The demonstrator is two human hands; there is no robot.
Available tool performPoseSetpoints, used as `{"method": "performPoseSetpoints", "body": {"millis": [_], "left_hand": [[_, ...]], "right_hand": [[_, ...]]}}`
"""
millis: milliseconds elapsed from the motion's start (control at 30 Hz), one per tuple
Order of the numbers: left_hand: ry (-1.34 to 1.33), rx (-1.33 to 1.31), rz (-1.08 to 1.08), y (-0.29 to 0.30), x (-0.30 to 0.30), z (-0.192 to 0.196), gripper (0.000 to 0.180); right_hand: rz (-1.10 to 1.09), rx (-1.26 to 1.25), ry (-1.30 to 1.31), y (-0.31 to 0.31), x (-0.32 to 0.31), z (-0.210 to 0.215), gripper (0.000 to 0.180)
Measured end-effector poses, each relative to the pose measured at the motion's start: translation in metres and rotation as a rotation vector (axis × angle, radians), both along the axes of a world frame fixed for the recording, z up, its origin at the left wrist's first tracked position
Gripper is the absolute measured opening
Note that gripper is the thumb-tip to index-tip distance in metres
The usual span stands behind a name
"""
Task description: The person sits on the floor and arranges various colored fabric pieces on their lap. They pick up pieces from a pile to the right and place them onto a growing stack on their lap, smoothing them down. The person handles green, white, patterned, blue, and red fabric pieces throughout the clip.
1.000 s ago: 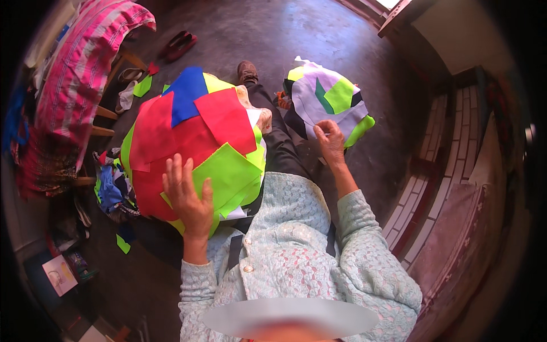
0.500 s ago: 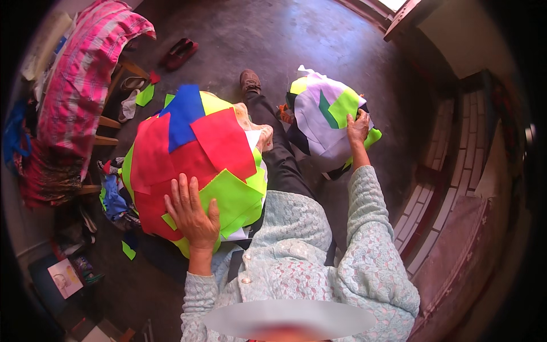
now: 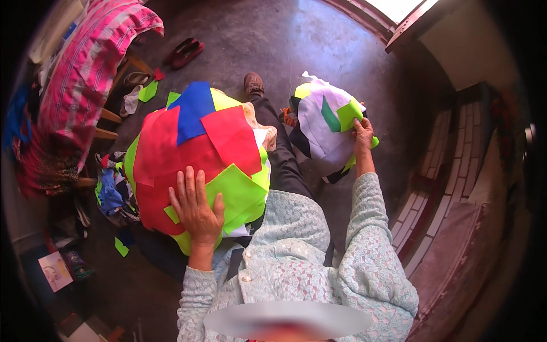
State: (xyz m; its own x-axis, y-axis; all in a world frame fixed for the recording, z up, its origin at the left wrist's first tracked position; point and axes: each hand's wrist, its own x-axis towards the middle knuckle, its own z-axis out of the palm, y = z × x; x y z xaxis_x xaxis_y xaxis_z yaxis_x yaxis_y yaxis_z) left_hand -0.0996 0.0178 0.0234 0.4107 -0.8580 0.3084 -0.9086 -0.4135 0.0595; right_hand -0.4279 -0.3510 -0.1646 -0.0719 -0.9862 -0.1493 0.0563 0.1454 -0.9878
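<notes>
My left hand (image 3: 198, 208) lies flat, fingers stretched out, on a large round heap of cloth pieces at my left. Under and around it are a red cloth piece (image 3: 154, 202) and a lime-green cloth piece (image 3: 236, 196); a blue piece (image 3: 194, 111) covers the heap's far side. With my right arm reached forward, my right hand (image 3: 363, 137) pinches the edge of a smaller lime-green cloth piece (image 3: 348, 115). That piece rests on a second bundle, topped by white cloth (image 3: 322, 134) with a dark green scrap (image 3: 330, 115). My right fingertips are partly hidden.
A pink checked cloth (image 3: 85, 74) drapes over wooden furniture at the left. Dark red shoes (image 3: 185, 53) and loose lime scraps (image 3: 121, 247) lie on the floor. A bag of mixed scraps (image 3: 115, 191) stands beside the big heap. White brickwork (image 3: 456, 171) runs along the right.
My right hand has shifted slightly on the smaller bundle, and the lime-green piece there sits a little differently. My left hand stays on the large heap. The view has moved slightly.
</notes>
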Motion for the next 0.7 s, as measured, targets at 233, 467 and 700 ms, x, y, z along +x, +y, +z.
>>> {"method": "performPoseSetpoints", "body": {"millis": [233,467,700], "left_hand": [[0.007,-0.009,0.003,0.001,0.000,0.000,0.056],[0.013,-0.015,0.007,0.004,0.001,-0.001,0.056],[-0.005,-0.042,0.002,0.005,0.001,-0.002,0.057]], "right_hand": [[0.181,-0.156,-0.117,-0.001,0.024,0.065,0.016],[0.126,-0.426,-0.043,-0.003,0.041,0.117,0.011],[0.066,-0.757,-0.172,-0.008,0.053,0.212,0.017]]}}
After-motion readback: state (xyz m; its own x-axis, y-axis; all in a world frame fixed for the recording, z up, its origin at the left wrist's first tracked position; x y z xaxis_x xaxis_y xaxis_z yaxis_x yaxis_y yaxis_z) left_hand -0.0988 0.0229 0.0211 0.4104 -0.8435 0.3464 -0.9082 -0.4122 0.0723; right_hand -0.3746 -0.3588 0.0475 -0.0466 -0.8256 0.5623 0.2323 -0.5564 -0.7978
